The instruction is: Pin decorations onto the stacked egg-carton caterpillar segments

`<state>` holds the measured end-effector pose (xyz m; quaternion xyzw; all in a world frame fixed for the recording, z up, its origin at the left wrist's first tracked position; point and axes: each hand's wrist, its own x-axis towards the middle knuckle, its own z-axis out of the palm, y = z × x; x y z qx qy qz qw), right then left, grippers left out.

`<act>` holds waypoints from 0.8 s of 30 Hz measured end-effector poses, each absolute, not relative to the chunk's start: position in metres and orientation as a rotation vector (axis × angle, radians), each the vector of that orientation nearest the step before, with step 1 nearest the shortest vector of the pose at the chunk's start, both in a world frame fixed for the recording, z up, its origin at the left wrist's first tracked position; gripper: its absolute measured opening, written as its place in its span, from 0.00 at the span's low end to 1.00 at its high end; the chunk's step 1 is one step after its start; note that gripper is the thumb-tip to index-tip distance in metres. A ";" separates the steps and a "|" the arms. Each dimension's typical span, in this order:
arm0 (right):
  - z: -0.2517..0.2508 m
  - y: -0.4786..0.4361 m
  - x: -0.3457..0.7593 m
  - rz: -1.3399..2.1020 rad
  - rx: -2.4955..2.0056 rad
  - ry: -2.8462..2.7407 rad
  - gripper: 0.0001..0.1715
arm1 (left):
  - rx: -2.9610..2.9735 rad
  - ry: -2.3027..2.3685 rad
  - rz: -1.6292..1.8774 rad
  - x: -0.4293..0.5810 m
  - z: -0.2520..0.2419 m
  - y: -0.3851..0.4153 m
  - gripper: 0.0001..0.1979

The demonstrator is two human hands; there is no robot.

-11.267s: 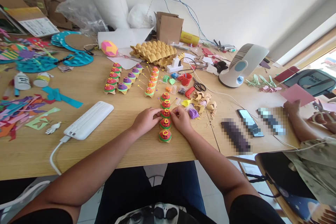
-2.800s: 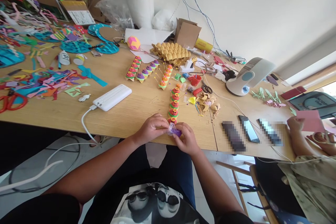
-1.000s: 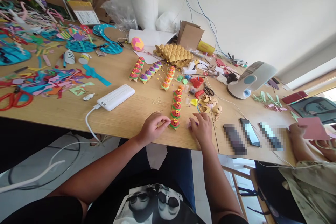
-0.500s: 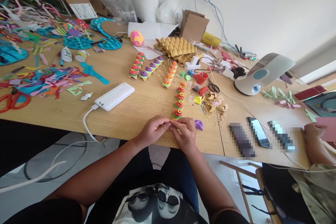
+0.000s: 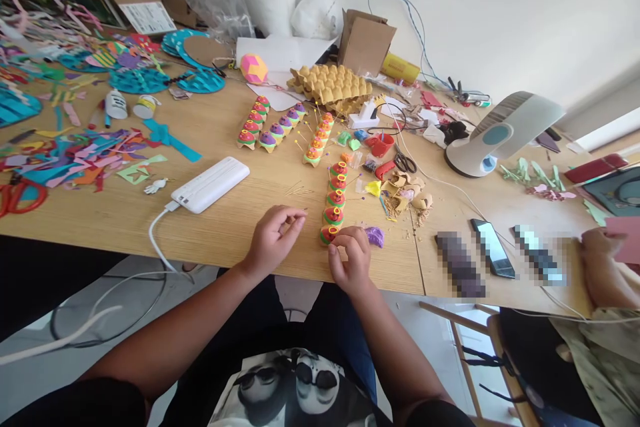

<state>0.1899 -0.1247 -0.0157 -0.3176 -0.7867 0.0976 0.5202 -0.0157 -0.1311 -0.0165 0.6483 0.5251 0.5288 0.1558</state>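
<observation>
A strip of egg-carton cups (image 5: pixel 333 215), painted red and green with yellow rings on top, stands upright on the table before me. My right hand (image 5: pixel 351 259) is at its near end, fingers curled in beside the last cup; whatever lies between the fingertips is hidden. To the left of that strip, my left hand (image 5: pixel 274 237) hovers low over the table with thumb and fingers drawn together. What it pinches, if anything, is too small to name. Loose pins (image 5: pixel 299 189) lie just beyond it. A purple clay lump (image 5: pixel 375 236) sits right of my right hand.
Other painted strips, one purple (image 5: pixel 283 127) and one orange (image 5: pixel 319 140), stand farther back. A white power bank (image 5: pixel 210 185) with a cable lies left. Egg trays (image 5: pixel 330 85), scissors (image 5: pixel 404 161), a fan (image 5: pixel 500 137) and phones (image 5: pixel 493 250) surround. Another person's hand (image 5: pixel 600 247) is at right.
My hands, which met at the fingertips, have come apart. The left one has shifted left, the right one stays by the strip, and the strip's near cup shows now.
</observation>
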 end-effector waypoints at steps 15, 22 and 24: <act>-0.001 -0.119 0.198 0.514 -0.783 -1.708 0.02 | 2.178 1.714 0.849 -0.045 0.006 -0.087 0.06; 0.048 -0.053 0.204 0.766 -0.821 -1.217 0.11 | 2.203 1.403 1.372 -0.023 0.042 -0.047 0.12; 0.051 -0.034 0.202 0.769 -0.856 -1.205 0.13 | 2.215 1.355 1.460 -0.016 0.041 -0.037 0.11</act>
